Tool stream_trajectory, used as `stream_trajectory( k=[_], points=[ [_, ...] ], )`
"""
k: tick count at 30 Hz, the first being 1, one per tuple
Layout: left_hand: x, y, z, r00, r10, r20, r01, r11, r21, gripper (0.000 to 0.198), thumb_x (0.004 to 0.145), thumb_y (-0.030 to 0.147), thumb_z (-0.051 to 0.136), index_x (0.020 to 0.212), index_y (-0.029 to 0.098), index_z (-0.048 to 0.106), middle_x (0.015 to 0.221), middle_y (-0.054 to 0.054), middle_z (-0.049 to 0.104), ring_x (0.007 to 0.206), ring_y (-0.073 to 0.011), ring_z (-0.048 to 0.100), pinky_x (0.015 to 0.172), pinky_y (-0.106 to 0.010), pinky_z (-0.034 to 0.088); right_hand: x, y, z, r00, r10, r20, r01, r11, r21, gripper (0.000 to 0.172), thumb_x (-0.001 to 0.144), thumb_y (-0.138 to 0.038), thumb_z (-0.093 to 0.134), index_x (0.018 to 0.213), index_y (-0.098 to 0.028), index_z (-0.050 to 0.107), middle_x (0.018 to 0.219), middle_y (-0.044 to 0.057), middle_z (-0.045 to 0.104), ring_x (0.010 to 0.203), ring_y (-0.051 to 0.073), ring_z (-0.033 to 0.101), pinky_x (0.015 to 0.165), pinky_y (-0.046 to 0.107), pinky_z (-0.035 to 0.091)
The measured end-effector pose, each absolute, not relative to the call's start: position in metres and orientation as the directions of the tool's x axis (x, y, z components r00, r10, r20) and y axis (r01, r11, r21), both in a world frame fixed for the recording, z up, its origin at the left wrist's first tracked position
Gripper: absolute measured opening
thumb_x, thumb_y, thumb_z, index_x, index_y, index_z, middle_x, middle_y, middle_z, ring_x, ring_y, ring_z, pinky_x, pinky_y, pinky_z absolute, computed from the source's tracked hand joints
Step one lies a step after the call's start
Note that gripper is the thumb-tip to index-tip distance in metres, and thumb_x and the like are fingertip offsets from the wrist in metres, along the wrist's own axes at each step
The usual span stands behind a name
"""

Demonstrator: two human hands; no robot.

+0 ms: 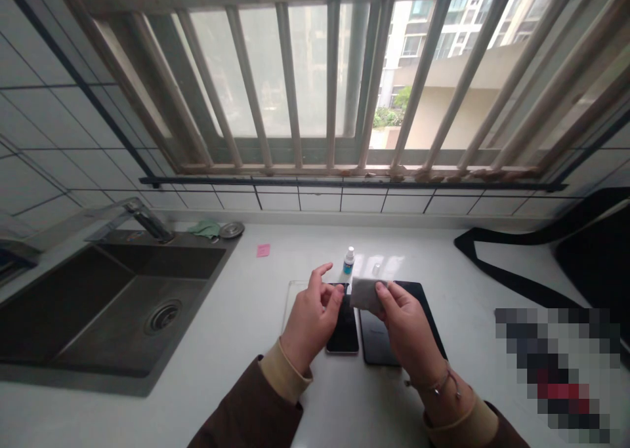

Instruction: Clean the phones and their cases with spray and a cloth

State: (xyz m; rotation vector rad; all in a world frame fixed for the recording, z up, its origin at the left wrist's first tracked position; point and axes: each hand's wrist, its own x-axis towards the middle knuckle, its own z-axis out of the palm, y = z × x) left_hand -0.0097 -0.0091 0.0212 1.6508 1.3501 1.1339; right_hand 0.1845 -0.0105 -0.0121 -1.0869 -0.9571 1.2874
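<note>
My right hand (406, 320) pinches a small grey cloth (365, 293) between thumb and fingers, above a black tablet (378, 336) lying on the counter. Left of it, my left hand (315, 310) hovers over the left edge of a black phone (344, 333). Its index finger is stretched out, the other fingers are partly bent, and I see nothing in it. A clear flat case or sheet (294, 292) is partly hidden behind this hand. Just beyond the phone stands a small white-capped bottle (349, 262) with a blue label. A small clear cap-like piece (377, 269) lies beside it.
At left are a dark sink (113, 317) and its faucet (150, 220). A green cloth (204, 229) and a metal drain strainer (231, 229) rest by the sink's rim. A pink note (263, 250) lies on the white counter (246, 343). A black strap (512, 264) and bag are at right.
</note>
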Motion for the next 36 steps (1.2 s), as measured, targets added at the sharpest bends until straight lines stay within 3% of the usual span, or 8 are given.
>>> stream_trajectory(
  k=[3, 5, 8, 15, 22, 29, 33, 36],
  points=[
    [-0.029, -0.003, 0.025, -0.108, 0.953, 0.282, 0.856, -0.055, 0.514, 0.035, 0.105, 0.041, 0.05, 0.119, 0.016, 0.069, 0.101, -0.018, 0.073, 0.09, -0.0333, 0.07, 0.081, -0.039, 0.048, 0.187, -0.004, -0.017, 0.183, 0.968, -0.171, -0.396, -0.087, -0.914, 0.04, 0.086, -0.055, 0.082, 0.105, -0.02, 0.078, 0.104, 0.007, 0.079, 0.091, 0.025, 0.074, 0.07, 0.032, 0.063],
    [-0.044, 0.001, 0.026, -0.231, 0.948, 0.22, 0.955, 0.178, 0.237, 0.037, 0.104, 0.04, 0.049, 0.111, 0.01, 0.069, 0.105, -0.025, 0.07, 0.09, -0.0384, 0.07, 0.076, -0.041, 0.049, 0.188, -0.001, -0.016, 0.212, 0.955, -0.206, -0.432, -0.097, -0.896, 0.039, 0.083, -0.053, 0.084, 0.101, -0.02, 0.078, 0.099, 0.006, 0.079, 0.086, 0.022, 0.075, 0.067, 0.03, 0.063],
    [-0.06, 0.005, 0.022, -0.254, 0.965, 0.066, 0.962, 0.245, 0.118, 0.033, 0.101, 0.038, 0.053, 0.105, 0.01, 0.07, 0.102, -0.024, 0.07, 0.093, -0.0383, 0.072, 0.076, -0.04, 0.05, 0.188, 0.001, -0.014, 0.204, 0.957, -0.206, -0.44, -0.098, -0.892, 0.04, 0.081, -0.054, 0.085, 0.099, -0.019, 0.078, 0.097, 0.006, 0.08, 0.084, 0.021, 0.075, 0.067, 0.029, 0.064],
    [-0.063, 0.01, 0.01, -0.273, 0.96, 0.064, 0.938, 0.25, 0.241, 0.026, 0.099, 0.014, 0.044, 0.099, 0.01, 0.069, 0.1, -0.025, 0.072, 0.091, -0.0359, 0.074, 0.079, -0.038, 0.049, 0.189, 0.003, -0.015, 0.186, 0.958, -0.22, -0.452, -0.116, -0.885, 0.043, 0.077, -0.054, 0.087, 0.1, -0.017, 0.079, 0.096, 0.008, 0.08, 0.083, 0.022, 0.075, 0.068, 0.032, 0.066],
    [-0.058, 0.02, 0.013, -0.279, 0.951, 0.134, 0.765, 0.135, 0.629, 0.029, 0.105, 0.031, 0.042, 0.12, 0.016, 0.061, 0.078, -0.013, 0.07, 0.077, -0.0316, 0.069, 0.075, -0.037, 0.045, 0.186, -0.004, -0.009, -0.031, 0.973, -0.229, -0.461, -0.217, -0.861, 0.041, 0.078, -0.052, 0.088, 0.095, -0.016, 0.077, 0.091, 0.007, 0.077, 0.08, 0.019, 0.073, 0.07, 0.032, 0.065],
    [-0.029, 0.018, -0.005, -0.063, 0.998, -0.016, 0.217, 0.029, 0.976, 0.048, 0.1, 0.06, 0.052, 0.115, 0.017, 0.067, 0.068, 0.001, 0.061, 0.05, -0.0147, 0.05, 0.051, -0.025, 0.039, 0.181, -0.011, -0.006, -0.274, 0.945, -0.177, -0.461, -0.29, -0.839, 0.043, 0.083, -0.054, 0.087, 0.095, -0.015, 0.075, 0.086, 0.005, 0.074, 0.075, 0.016, 0.069, 0.07, 0.03, 0.062],
    [-0.011, 0.008, -0.006, 0.047, 0.991, -0.126, -0.063, 0.128, 0.99, 0.054, 0.1, 0.064, 0.052, 0.111, 0.014, 0.066, 0.073, -0.001, 0.06, 0.052, -0.0128, 0.052, 0.051, -0.024, 0.044, 0.18, -0.01, -0.005, -0.265, 0.947, -0.182, -0.508, -0.298, -0.808, 0.043, 0.08, -0.052, 0.091, 0.093, -0.015, 0.075, 0.083, 0.004, 0.073, 0.07, 0.014, 0.067, 0.064, 0.026, 0.059],
    [-0.004, 0.0, -0.003, 0.259, 0.931, -0.256, -0.412, 0.346, 0.843, 0.042, 0.106, 0.055, 0.05, 0.112, 0.016, 0.064, 0.093, -0.009, 0.07, 0.075, -0.0175, 0.069, 0.073, -0.03, 0.058, 0.18, -0.012, -0.003, -0.298, 0.937, -0.181, -0.523, -0.318, -0.79, 0.041, 0.081, -0.05, 0.09, 0.098, -0.015, 0.077, 0.087, 0.004, 0.074, 0.073, 0.014, 0.068, 0.065, 0.026, 0.06]
  ],
)
